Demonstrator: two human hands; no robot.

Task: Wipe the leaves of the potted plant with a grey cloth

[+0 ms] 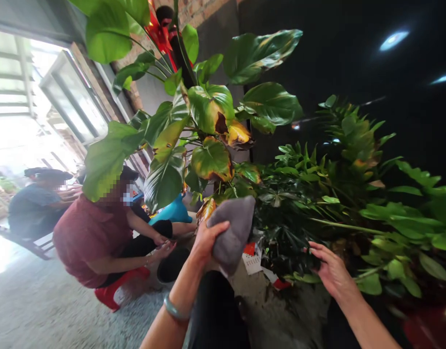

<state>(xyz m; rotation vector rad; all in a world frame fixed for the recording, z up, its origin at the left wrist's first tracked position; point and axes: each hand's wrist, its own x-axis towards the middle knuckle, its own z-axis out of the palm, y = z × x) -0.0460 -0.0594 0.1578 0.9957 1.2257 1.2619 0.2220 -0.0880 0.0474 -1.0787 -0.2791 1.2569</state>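
Observation:
My left hand (207, 238) grips a grey cloth (233, 229), held up in front of a large-leaved potted plant (208, 116) whose leaves show yellow and brown patches. A bracelet (175, 310) sits on that wrist. My right hand (330, 267) reaches into the dark green foliage (299, 194) of a lower plant, fingers curled among its leaves; I cannot make out whether they hold anything.
A person in a dark red top (95, 237) crouches at left on a red stool (115, 291); another person (37, 201) sits behind near a bright doorway. More leafy plants (407, 228) fill the right. Grey floor (44, 310) lies at lower left.

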